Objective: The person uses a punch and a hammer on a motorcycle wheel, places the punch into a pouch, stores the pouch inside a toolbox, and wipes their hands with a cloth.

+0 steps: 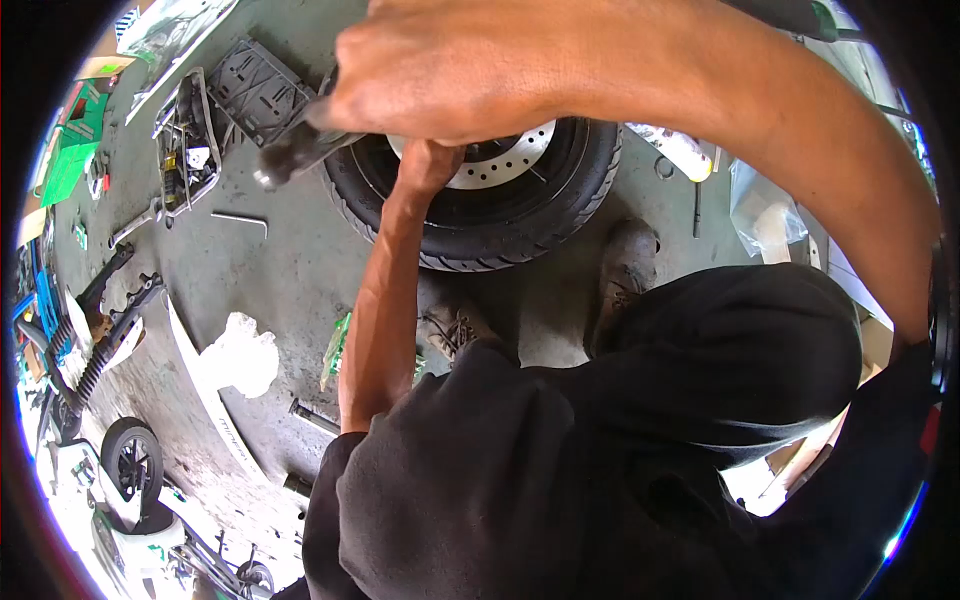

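My right hand reaches across the top of the view, its fingers closed round a hammer. The hammer's head sticks out to the left, smeared by motion. Below and partly behind it, my left hand is at the middle of a wheel with a black tyre. Its fingers look curled, but what they hold is hidden by my right hand. The wheel lies flat on the floor, with a drilled brake disc facing up.
My shoes stand close to the tyre. A hex key, a wrench, a grey plastic tray and a white crumpled cloth or bag lie to the left. A spray can and clear plastic bag lie to the right.
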{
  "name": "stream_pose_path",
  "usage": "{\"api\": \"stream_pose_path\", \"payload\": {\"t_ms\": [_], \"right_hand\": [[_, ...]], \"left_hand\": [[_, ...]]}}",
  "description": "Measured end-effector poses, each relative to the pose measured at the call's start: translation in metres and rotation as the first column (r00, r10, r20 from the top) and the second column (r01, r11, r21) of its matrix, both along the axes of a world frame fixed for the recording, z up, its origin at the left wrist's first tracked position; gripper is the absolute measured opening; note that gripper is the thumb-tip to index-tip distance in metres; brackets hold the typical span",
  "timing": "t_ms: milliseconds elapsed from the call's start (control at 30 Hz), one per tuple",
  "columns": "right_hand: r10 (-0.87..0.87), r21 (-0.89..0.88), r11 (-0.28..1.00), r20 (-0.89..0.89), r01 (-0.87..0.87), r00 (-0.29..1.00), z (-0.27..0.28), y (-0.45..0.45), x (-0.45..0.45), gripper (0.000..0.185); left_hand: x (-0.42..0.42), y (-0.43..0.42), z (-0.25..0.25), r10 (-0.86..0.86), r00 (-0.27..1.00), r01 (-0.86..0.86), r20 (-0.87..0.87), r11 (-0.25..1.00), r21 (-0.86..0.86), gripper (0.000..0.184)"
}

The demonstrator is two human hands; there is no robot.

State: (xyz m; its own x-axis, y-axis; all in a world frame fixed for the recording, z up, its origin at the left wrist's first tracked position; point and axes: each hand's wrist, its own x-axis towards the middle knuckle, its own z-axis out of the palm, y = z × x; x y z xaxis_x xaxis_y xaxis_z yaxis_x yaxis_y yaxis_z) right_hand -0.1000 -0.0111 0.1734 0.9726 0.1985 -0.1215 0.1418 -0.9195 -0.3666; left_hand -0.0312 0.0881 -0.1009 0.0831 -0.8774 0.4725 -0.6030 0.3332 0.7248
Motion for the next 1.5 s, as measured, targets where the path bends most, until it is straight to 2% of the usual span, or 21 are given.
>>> {"api": "stream_pose_path", "payload": {"t_ms": [100,200,333,467,500,567,633,700,733,800,833,867,933,1000,1067,1167,1300,1333,1433,1467,1500], "right_hand": [[-0.007,0.008,1.0,0.007,0.006,1.0,0.007,-0.007,-0.012,0.01],[-0.025,0.012,1.0,-0.007,0.026,1.0,0.02,-0.012,-0.017,0.012],[-0.037,-0.031,0.999,-0.023,0.036,0.999,0.051,-0.004,-0.023,0.014],[0.131,0.077,0.982,0.366,-0.171,0.921,-0.02,-0.045,-0.051,0.013],[0.143,0.118,0.969,0.453,-0.219,0.88,-0.026,-0.046,-0.05,0.013],[0.033,-0.075,0.997,0.168,-0.021,0.985,-0.021,-0.038,-0.05,0.014],[-0.159,-0.16,0.979,-0.21,0.126,0.965,0.036,-0.004,-0.03,0.016],[-0.04,0.06,0.996,-0.374,0.068,0.926,0.074,-0.003,-0.018,0.019],[0.155,0.249,0.964,-0.264,-0.088,0.952,0.074,-0.023,-0.022,0.02],[0.24,0.218,0.939,0.138,-0.266,0.961,0.05,-0.026,-0.04,0.02],[0.256,0.154,0.934,0.339,-0.322,0.905,0.037,-0.027,-0.049,0.02],[0.359,0.109,0.908,0.293,-0.404,0.886,0.04,-0.036,-0.043,0.02],[0.311,0.043,0.947,0.129,-0.319,0.942,0.048,-0.044,-0.041,0.02],[0.006,-0.034,0.999,-0.092,-0.009,0.996,0.076,-0.008,-0.033,0.02],[-0.07,0.014,0.997,-0.066,0.071,0.995,0.069,-0.009,-0.034,0.02],[-0.091,0.093,0.992,-0.001,0.09,0.996,0.057,-0.021,-0.035,0.018],[-0.122,0.173,0.978,0.019,0.117,0.992,0.047,-0.028,-0.036,0.017],[-0.135,0.185,0.974,0.023,0.128,0.991,0.046,-0.029,-0.036,0.017],[-0.169,0.225,0.961,0.019,0.161,0.985,0.042,-0.035,-0.037,0.016],[-0.18,0.232,0.958,0.023,0.169,0.983,0.044,-0.036,-0.037,0.015],[-0.188,0.237,0.955,0.026,0.177,0.982,0.045,-0.036,-0.038,0.015]], "left_hand": [[-0.006,-0.008,0.007,0.067,0.979,-0.056,-0.191,0.996,0.066,0.026],[-0.004,-0.001,0.023,0.032,0.983,-0.011,-0.183,0.993,0.115,0.027],[-0.007,0.001,0.023,-0.033,0.916,0.11,-0.399,0.979,0.171,0.027],[-0.01,-0.009,0.024,0.087,0.983,-0.098,-0.162,0.993,-0.063,0.013],[-0.009,-0.014,0.036,0.062,0.977,-0.061,-0.205,0.998,0.01,0.014],[-0.012,-0.002,0.05,0.053,0.949,0.008,-0.311,0.981,0.193,0.017],[-0.005,-0.003,0.03,0.0,0.918,0.072,-0.396,0.984,0.166,0.021],[0.002,0.006,-0.017,-0.073,0.932,0.071,-0.356,0.997,-0.018,0.024],[0.001,0.008,-0.025,-0.082,0.93,0.068,-0.358,0.996,-0.05,0.025],[-0.002,0.012,-0.034,-0.075,0.919,0.058,-0.387,0.997,-0.054,0.026],[0.002,0.01,-0.026,-0.09,0.899,0.119,-0.429,0.992,0.041,0.027],[0.005,0.009,-0.02,-0.094,0.879,0.177,-0.468,0.975,0.136,0.027],[0.016,-0.006,-0.01,-0.12,0.909,0.225,-0.398,0.948,0.228,0.027],[0.003,-0.012,-0.01,-0.032,0.988,0.046,-0.149,0.995,0.089,0.025],[-0.001,-0.006,-0.003,-0.077,0.991,0.071,0.111,0.996,0.056,0.024],[-0.011,-0.008,0.008,0.015,0.88,0.038,-0.475,0.994,0.103,0.025],[-0.006,-0.02,0.037,0.208,0.847,0.007,-0.49,0.917,0.4,0.029],[-0.007,-0.024,0.042,0.207,0.843,-0.022,-0.496,0.935,0.353,0.026],[0.012,-0.04,0.008,0.124,0.96,-0.074,-0.251,0.977,0.201,0.034],[0.014,-0.036,0.032,0.119,0.97,-0.047,-0.21,0.946,0.32,0.034],[0.016,-0.039,0.029,0.099,0.973,-0.036,-0.21,0.959,0.283,0.035]]}}
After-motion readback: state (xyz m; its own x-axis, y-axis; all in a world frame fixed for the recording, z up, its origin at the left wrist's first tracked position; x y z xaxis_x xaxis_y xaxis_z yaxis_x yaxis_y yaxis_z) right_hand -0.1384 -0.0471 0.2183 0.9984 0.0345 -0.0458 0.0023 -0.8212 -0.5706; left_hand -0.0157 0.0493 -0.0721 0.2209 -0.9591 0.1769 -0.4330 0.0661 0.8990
